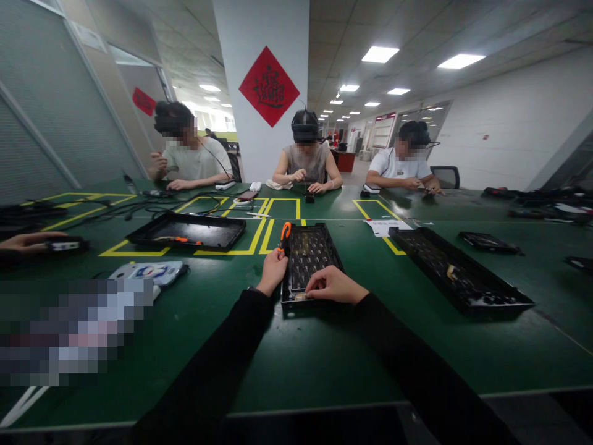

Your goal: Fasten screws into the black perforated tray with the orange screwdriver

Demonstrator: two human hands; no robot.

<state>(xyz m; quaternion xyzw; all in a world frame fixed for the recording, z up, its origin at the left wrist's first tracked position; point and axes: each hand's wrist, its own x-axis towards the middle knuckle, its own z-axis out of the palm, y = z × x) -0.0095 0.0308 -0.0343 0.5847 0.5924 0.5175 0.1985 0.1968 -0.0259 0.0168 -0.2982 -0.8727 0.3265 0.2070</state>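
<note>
A black tray (pixel 334 247) with rows of small parts inside lies in front of me on the green table. My left hand (pixel 273 270) is at its left side, fingers wrapped round an orange-handled tool (pixel 286 233) that points up along the tray's left edge. My right hand (pixel 334 284) reaches over the near right part of the tray, its fingers pinched together beside a small pale piece (pixel 301 297) at the near end. Whether the fingertips grip that piece is too small to tell.
Another black tray (pixel 194 232) with orange-handled tools stands at the left, a long black tray (pixel 463 272) at the right. A phone-like item (pixel 152 272) lies left. Three people sit opposite; another person's hand (pixel 28 242) holds a device at far left.
</note>
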